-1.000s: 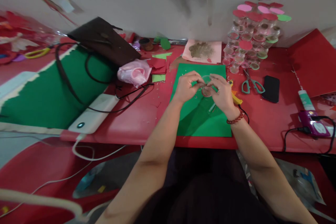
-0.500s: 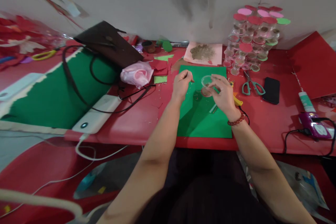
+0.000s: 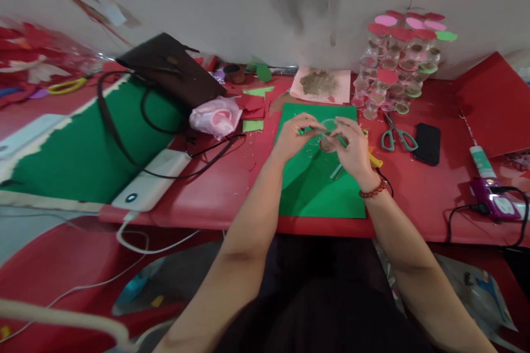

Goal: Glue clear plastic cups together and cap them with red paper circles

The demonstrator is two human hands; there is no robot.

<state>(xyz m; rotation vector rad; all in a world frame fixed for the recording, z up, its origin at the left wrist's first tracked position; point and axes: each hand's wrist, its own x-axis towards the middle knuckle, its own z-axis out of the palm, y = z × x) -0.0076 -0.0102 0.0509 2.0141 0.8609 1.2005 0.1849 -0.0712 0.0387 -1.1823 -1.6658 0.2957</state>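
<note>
Above a green sheet [image 3: 321, 193] on the red table, I hold a small clear plastic cup [image 3: 328, 145] with a reddish ring at its lower end. My right hand [image 3: 351, 146] grips its right side between thumb and fingers. From the left, my left hand [image 3: 295, 135] pinches at the cup's rim, thumb and fingertips close together. Thin pale scraps lie on the sheet under the hands. Just beyond my right hand is a yellow-handled tool [image 3: 375, 158] with a black cord, partly hidden. A short clear stick [image 3: 335, 171] lies beside my right wrist.
A stack of joined clear cups [image 3: 389, 69] with coloured discs stands at the back right. Scissors [image 3: 398, 137] and a black phone [image 3: 427, 143] lie right of the sheet. Behind is a pink paper [image 3: 343, 92] with brown grains. A brown bag [image 3: 174, 69] and white power bank [image 3: 153, 179] are left.
My left hand has moved right, from beside the cup to its rim, its fingers stretching out from a curled pose. My right hand keeps hold of the cup in nearly the same place.
</note>
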